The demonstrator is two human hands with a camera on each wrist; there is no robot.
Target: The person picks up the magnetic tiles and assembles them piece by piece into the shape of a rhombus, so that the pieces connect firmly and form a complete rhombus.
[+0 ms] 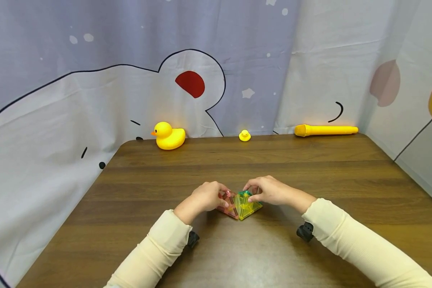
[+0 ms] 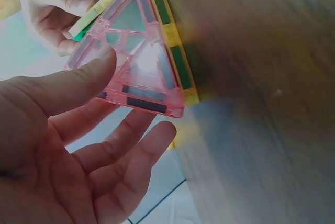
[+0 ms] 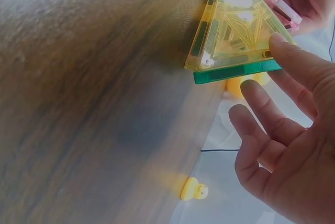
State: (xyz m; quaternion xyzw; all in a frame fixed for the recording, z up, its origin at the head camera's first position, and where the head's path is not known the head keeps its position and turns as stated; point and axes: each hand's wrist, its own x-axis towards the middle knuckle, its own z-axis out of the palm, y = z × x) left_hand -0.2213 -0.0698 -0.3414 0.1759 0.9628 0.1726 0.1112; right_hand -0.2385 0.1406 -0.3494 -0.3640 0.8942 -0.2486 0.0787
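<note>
A small group of translucent triangular magnetic tiles stands on the wooden table (image 1: 216, 244). On its left is a pink magnetic tile (image 2: 138, 62); my left hand (image 1: 207, 196) pinches it, thumb on the near face and fingers behind. To the right leans a yellow magnetic tile (image 3: 238, 30) with a green magnetic tile (image 3: 238, 72) behind it. My right hand (image 1: 273, 190) pinches these two near the top, thumb against the yellow face. Pink and yellow meet at their near lower corner. Another yellow edge runs along the pink tile's base in the left wrist view.
Along the table's back edge sit a large yellow rubber duck (image 1: 170, 138), a small yellow duck (image 1: 245, 136) and a yellow microphone (image 1: 327, 130). A printed curtain (image 1: 129, 100) hangs right behind them.
</note>
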